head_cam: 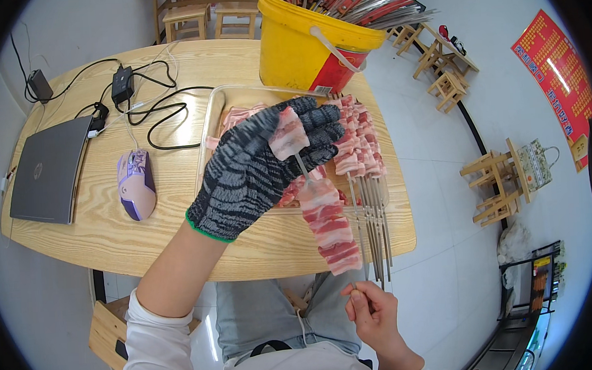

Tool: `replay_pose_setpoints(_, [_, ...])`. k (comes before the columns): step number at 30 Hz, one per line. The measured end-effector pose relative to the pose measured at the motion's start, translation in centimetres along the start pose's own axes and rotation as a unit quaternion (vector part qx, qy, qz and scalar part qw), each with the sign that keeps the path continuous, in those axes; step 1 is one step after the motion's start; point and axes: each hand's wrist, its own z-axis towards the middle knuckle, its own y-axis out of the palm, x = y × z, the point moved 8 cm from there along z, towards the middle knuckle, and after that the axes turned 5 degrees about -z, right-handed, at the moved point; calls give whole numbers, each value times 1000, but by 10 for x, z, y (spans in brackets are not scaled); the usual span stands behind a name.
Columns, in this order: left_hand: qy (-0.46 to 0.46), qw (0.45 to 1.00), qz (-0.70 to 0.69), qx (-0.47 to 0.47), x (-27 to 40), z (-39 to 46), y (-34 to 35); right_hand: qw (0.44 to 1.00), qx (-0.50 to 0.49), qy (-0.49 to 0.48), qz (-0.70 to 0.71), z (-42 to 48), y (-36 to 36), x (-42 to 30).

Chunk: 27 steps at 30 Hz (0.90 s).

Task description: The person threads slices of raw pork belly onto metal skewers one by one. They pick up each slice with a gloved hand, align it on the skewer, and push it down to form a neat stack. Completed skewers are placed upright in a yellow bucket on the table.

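My left hand (pixel 254 162), in a dark grey knit glove with green trim, is held over a clear plastic tray (pixel 212 101). A slice of raw meat (pixel 289 134) lies against its palm, at the upper part of a metal skewer (pixel 302 165). Further down the same skewer, several folded slices of streaky raw meat (pixel 331 228) are threaded close together. My bare right hand (pixel 372 312) pinches the skewer's lower end beyond the table edge. Finished-looking meat skewers (pixel 357 140) lie side by side on the tray's right, their metal ends overhanging it. More raw meat lies partly hidden under the glove.
A yellow bucket (pixel 307 37) full of skewers stands behind the tray. On the wooden table (pixel 177 243), left, are a closed laptop (pixel 51 169), a computer mouse (pixel 137 184), a power adapter (pixel 122 85) and black cables. Wooden stools (pixel 448 89) stand on the floor at right.
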Motion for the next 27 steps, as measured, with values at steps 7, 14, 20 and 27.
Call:
replay_pose_setpoints(7, [19,999,30,25,0,1,-15,1000,-1,8,14,1,4,-2])
replay_pose_setpoints(14, [39,997,63,27,-1,2,-15,999,-9,23,32,0,8,-2])
replay_pose_setpoints(20, [44,996,73,34,-2,1,-15,999,-11,16,33,0,11,-3])
replay_pose_setpoints(27, [30,994,103,28,-3,2,-19,1000,-8,2,10,1,13,-9])
